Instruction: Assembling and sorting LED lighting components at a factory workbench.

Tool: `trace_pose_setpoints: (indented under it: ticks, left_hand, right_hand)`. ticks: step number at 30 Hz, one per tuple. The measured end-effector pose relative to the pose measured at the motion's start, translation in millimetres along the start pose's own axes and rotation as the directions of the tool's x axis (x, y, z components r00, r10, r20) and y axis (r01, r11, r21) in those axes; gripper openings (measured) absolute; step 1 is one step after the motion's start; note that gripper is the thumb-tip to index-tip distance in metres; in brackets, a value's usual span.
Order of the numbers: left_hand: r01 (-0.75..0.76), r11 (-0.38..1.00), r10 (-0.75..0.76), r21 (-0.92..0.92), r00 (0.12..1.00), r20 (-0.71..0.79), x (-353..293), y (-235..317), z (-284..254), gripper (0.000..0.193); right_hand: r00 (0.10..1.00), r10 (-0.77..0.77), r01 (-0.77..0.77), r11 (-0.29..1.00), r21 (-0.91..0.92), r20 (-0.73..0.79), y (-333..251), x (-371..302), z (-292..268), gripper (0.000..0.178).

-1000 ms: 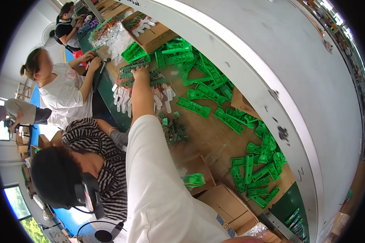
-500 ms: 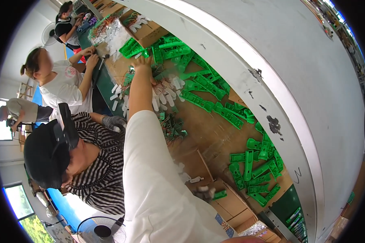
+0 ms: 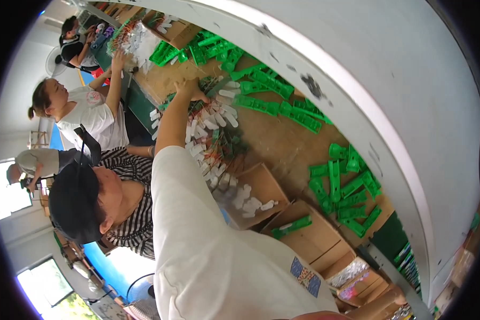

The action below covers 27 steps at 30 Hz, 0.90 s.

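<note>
Our bench bears green casings beside our left hand; its fingers spread among wired circuit boards, though whether this grip, or our right hand's, holds anything, we cannot tell. Dragging boards could snag and tear tangled leads.
</note>
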State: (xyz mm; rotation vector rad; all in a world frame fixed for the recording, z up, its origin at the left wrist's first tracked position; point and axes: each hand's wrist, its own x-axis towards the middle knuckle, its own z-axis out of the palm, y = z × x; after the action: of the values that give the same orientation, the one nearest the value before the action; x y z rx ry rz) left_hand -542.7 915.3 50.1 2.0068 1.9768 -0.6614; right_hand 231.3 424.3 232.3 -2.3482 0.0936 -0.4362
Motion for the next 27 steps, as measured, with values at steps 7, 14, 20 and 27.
trace_pose_setpoints:
  ticks: [7,14,20,27]
  left_hand:
    - [-0.174,0.969,0.175,-0.175,0.985,-0.012,-32.3,19.2,14.6,0.104]
    - [-0.402,0.906,0.329,-0.135,0.867,-0.375,-85.6,52.4,-47.7,0.109]
    - [-0.582,0.733,0.336,-0.352,0.760,-0.557,-153.8,63.8,-118.0,0.097]
    - [-0.354,0.048,0.499,-0.934,0.819,-0.285,-281.8,179.3,-157.4,0.049]
  right_hand:
    - [0.989,0.127,-0.123,0.991,0.047,-0.082,104.3,-13.4,-94.6,0.031]
    - [0.963,0.209,-0.155,0.946,0.286,-0.170,163.3,1.5,-127.5,0.029]
    - [0.954,0.281,-0.131,0.703,0.699,-0.104,183.6,-1.4,-104.6,0.030]
    - [0.962,-0.265,0.222,0.902,0.371,0.069,294.8,-153.1,-67.0,0.028]
